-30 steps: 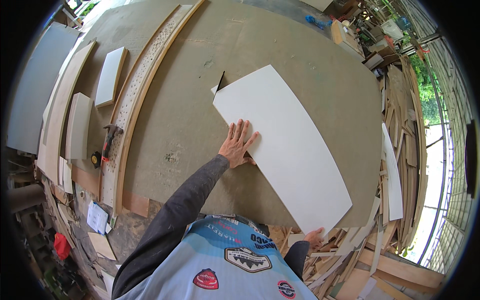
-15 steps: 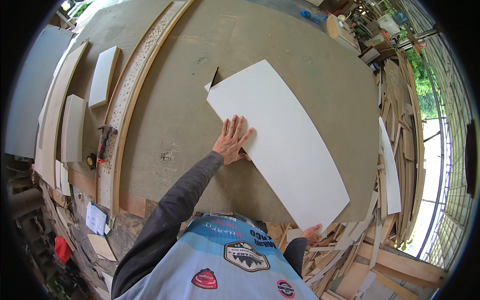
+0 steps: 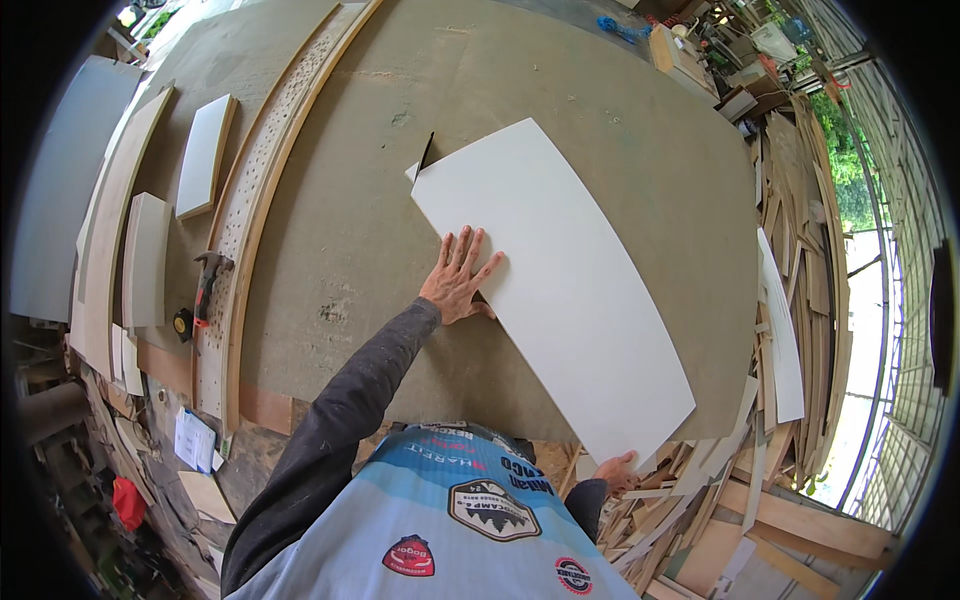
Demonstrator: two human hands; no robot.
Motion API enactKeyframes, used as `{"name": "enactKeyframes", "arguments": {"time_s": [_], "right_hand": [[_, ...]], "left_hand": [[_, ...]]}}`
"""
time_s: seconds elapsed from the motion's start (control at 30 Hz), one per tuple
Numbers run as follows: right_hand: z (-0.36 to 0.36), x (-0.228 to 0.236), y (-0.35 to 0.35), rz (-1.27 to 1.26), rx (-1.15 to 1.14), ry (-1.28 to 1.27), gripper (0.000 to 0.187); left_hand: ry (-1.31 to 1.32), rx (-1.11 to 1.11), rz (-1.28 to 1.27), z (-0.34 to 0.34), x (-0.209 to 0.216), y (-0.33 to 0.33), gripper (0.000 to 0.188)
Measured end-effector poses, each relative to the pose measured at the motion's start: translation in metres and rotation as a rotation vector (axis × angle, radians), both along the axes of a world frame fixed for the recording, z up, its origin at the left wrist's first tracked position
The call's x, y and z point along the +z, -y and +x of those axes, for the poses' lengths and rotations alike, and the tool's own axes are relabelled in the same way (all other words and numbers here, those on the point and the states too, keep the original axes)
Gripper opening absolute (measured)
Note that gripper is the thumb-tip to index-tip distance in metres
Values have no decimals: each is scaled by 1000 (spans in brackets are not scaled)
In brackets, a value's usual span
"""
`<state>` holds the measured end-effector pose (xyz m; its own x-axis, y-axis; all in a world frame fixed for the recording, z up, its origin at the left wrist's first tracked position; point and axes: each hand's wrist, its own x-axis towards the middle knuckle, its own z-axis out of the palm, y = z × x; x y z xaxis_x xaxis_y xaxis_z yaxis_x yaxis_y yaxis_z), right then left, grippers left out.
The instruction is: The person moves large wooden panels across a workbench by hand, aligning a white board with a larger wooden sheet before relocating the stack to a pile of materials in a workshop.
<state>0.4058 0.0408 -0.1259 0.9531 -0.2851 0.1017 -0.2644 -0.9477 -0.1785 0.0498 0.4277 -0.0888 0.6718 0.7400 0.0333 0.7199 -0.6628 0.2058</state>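
Note:
A white board [image 3: 560, 290] with one long curved edge lies aslant on the large worktable. My left hand [image 3: 460, 278] rests on its left edge, fingers spread flat over the top and thumb just off the edge. At the board's near end, by the table's front edge, my right hand [image 3: 614, 472] grips the corner; some of its fingers are hidden. A thin black strip [image 3: 427, 150] and a small white piece [image 3: 411, 172] stick out from the far left corner.
Left on the worktable [image 3: 330, 250] lie a long wood-edged strip [image 3: 268, 170], a claw hammer [image 3: 207, 288], a tape measure [image 3: 183, 324] and white panels [image 3: 207, 155]. Wood offcuts [image 3: 690, 500] pile up beyond the near right edge, and more planks [image 3: 800, 220] stand at the right.
Both hands keep their places on the board. Hands and board sit very slightly further left in the view, with little other movement.

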Motion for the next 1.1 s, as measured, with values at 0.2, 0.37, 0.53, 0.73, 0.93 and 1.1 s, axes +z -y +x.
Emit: {"name": "enactKeyframes", "arguments": {"time_s": [0.2,0.37,0.53,0.73,0.93,1.1], "right_hand": [[-19,12,7,25,8,-90,92],[-28,10,16,7,-18,-46,92],[-35,8,22,-32,-17,-36,89],[-41,15,20,25,-27,-86,91],[-39,0,38,38,-34,-47,88],[-48,7,32,56,-74,-133,91]], "left_hand": [[-14,-10,3,-5,1,0,115],[-20,-29,-1,-7,4,-1,115],[-20,-38,-2,-9,8,-1,115],[5,-40,4,-12,5,-2,116],[24,-60,1,-13,7,-4,117],[-36,-62,-7,-15,6,-5,118]]}}
